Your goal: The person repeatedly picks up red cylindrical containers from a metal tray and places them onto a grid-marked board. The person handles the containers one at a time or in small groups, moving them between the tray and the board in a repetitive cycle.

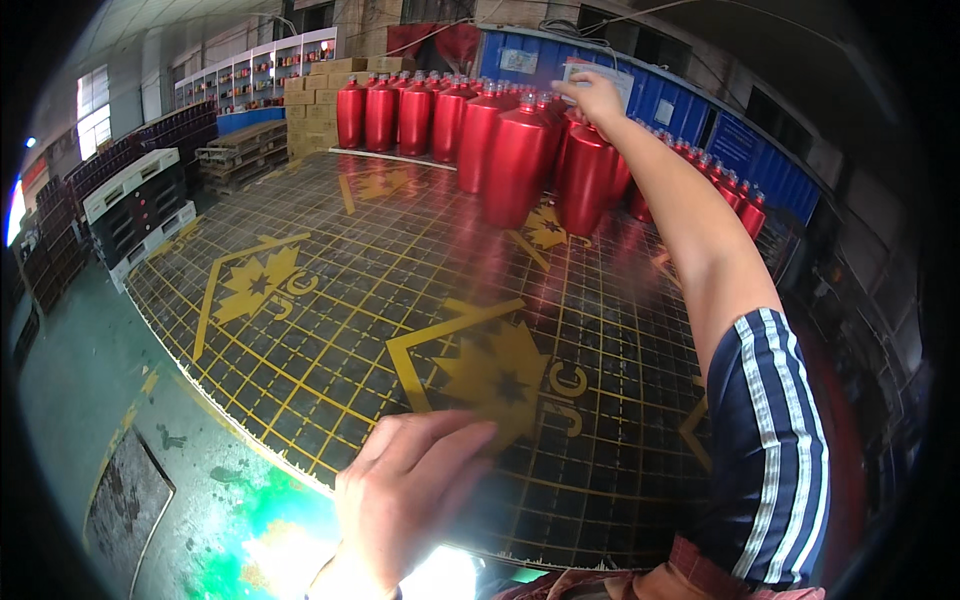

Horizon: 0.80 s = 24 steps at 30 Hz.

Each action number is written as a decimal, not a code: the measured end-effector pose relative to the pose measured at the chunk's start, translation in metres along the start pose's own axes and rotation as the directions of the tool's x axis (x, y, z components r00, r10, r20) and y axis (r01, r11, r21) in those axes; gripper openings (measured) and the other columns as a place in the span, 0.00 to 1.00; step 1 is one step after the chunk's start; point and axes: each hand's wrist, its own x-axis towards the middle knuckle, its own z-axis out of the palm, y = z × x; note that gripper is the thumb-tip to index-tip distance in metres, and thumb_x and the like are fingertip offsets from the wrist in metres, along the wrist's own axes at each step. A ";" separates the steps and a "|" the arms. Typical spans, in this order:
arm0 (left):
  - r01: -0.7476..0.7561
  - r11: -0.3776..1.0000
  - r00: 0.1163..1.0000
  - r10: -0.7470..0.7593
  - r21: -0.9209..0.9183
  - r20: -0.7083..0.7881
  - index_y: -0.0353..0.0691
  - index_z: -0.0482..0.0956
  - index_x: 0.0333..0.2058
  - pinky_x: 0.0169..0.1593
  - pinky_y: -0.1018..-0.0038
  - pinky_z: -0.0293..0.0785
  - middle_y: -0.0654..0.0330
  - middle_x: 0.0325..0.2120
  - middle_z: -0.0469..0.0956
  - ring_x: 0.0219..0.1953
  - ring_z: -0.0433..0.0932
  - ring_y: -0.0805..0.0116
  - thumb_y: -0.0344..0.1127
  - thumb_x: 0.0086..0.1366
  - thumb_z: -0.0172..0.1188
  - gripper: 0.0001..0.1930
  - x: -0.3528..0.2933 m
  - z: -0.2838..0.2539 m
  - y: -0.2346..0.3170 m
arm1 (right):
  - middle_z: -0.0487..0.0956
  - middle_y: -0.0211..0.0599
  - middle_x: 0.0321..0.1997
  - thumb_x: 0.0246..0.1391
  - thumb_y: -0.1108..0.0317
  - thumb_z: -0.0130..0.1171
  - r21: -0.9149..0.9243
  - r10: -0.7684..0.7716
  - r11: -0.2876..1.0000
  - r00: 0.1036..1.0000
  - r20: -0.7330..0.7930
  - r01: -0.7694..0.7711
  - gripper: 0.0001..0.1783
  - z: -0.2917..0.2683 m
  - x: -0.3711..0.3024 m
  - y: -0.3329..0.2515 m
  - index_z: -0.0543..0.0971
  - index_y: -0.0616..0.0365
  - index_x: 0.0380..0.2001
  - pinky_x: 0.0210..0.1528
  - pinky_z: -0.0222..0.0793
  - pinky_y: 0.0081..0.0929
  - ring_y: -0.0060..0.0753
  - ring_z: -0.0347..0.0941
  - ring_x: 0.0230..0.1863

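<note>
My right hand [592, 97] reaches far out over a group of shiny red metal bottles [520, 160] and rests its fingers on the top of one red bottle [588, 175] near the front of the group. My left hand [405, 495] lies flat, fingers together, on the near edge of a large black sheet [330, 290] printed with a yellow grid and yellow leaf emblems. It holds nothing. The bottles stand upright in rows along the sheet's far side.
Green floor with a worn patch [125, 505] lies at my lower left. Stacked black and white pallets [140, 205] stand at left, wooden pallets and cardboard boxes [320, 85] behind. A blue wall [690, 105] runs along the right, shelving at the far back.
</note>
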 end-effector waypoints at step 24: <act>0.123 0.991 0.972 -0.108 -0.059 0.208 0.36 0.84 0.44 0.46 0.71 0.77 0.56 0.38 0.82 0.41 0.81 0.69 0.33 0.58 0.70 0.15 0.089 -0.021 -0.007 | 0.71 0.24 0.18 0.60 0.63 0.62 -0.084 0.011 0.996 0.994 0.107 -0.002 0.13 -0.228 -0.158 -0.063 0.76 0.56 0.44 0.14 0.46 0.17 0.13 0.56 0.11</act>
